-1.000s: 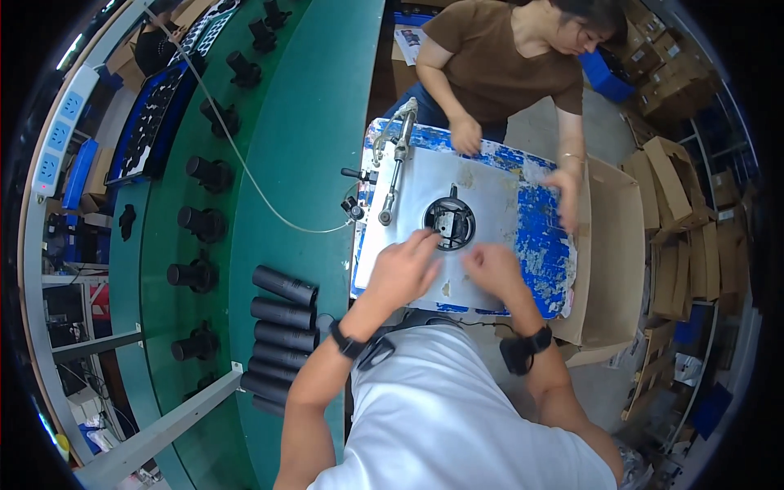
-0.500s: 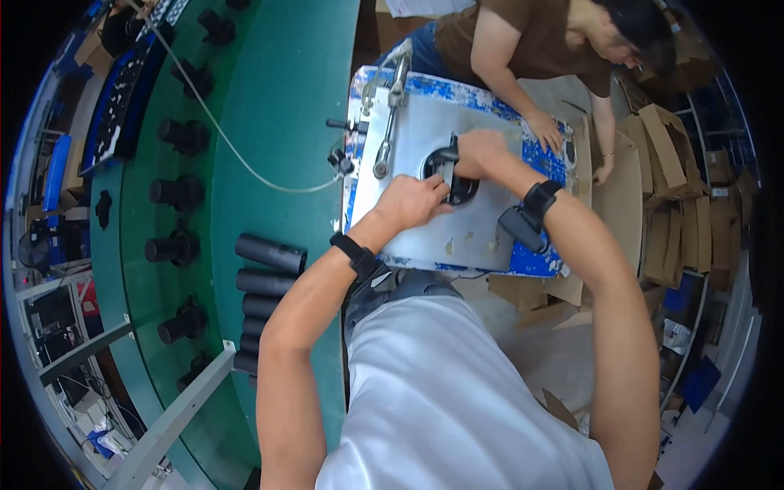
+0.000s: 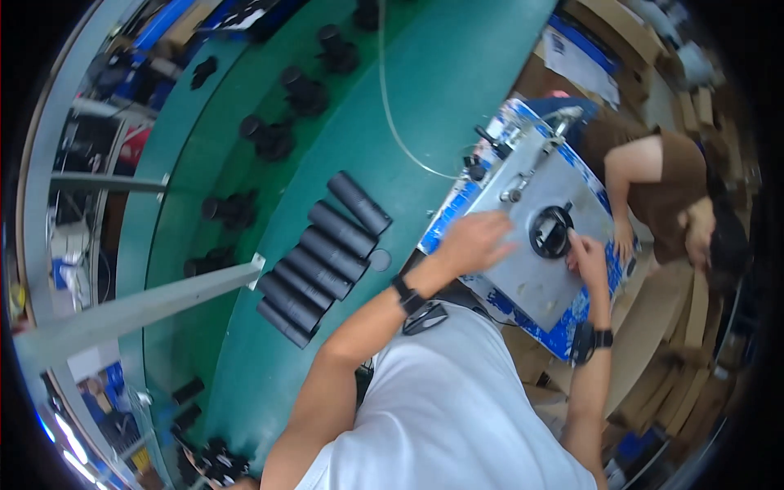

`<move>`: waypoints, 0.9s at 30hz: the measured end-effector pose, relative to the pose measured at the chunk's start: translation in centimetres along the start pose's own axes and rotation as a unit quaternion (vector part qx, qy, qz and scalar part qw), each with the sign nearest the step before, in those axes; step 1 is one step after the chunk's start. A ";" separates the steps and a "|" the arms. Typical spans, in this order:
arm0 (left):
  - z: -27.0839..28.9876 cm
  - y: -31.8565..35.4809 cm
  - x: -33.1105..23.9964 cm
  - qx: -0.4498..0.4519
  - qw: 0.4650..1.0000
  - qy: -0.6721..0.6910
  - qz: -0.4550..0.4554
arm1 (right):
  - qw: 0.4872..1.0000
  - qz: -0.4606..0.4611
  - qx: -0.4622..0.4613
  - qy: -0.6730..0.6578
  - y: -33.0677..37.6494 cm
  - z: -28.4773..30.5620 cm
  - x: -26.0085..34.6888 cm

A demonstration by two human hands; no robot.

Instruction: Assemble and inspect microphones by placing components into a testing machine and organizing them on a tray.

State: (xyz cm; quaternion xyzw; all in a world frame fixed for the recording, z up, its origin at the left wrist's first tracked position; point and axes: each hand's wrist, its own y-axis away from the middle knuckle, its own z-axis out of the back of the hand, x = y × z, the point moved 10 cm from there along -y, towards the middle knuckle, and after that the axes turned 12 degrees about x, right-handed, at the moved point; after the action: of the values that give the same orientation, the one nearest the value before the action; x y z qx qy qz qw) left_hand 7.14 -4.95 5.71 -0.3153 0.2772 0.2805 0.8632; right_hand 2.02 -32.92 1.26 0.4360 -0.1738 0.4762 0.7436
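The ring (image 3: 536, 237) in front of you was black and round, with a small tab at its far edge. It lay face up on the grey plate (image 3: 527, 286), a pale piece (image 3: 549, 229) inside it. Your right hand (image 3: 590, 260) was at its right edge, perhaps touching; blur hid the contact. Your left hand (image 3: 478, 242) was apart, to its left.

the left hand (image 3: 478, 242), blurred, sits just right of the frame's centre, fingers extended rightward; the right hand (image 3: 591, 261), farther right, has curled fingers; the left elbow (image 3: 333, 356) is bent.
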 end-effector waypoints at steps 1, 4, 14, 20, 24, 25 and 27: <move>3.3 2.4 2.3 -0.074 0.994 -0.030 0.068 | 0.991 0.035 -0.054 -0.113 1.0 0.1 -2.0; 11.5 8.9 11.9 -0.090 0.886 -0.228 0.395 | 0.951 0.087 -0.161 -0.248 3.2 -0.3 -4.5; 9.5 12.2 22.3 0.056 0.824 -0.154 0.543 | 0.912 0.190 -0.154 -0.329 3.5 -2.5 4.4; 9.5 2.3 9.3 -0.022 0.916 0.293 0.274 | 0.925 0.201 0.121 -0.297 3.5 -10.6 13.9; 6.6 -3.6 -0.6 0.046 0.887 0.446 0.107 | 0.750 0.210 0.404 -0.480 4.7 -17.4 18.3; 6.7 -4.1 -0.9 0.036 0.914 0.395 0.082 | 0.765 0.204 0.344 -0.505 4.2 -16.2 18.2; 5.8 -3.7 -0.3 0.026 0.890 0.438 0.126 | 0.744 0.256 0.246 -0.566 3.3 -13.0 18.2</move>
State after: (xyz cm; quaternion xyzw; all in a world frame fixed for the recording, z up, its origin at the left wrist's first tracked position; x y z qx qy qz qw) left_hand 11.14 -3.37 11.13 -0.3463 0.6716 0.2134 0.6192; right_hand 5.98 -11.68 7.81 0.7325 -0.5442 0.3411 0.2257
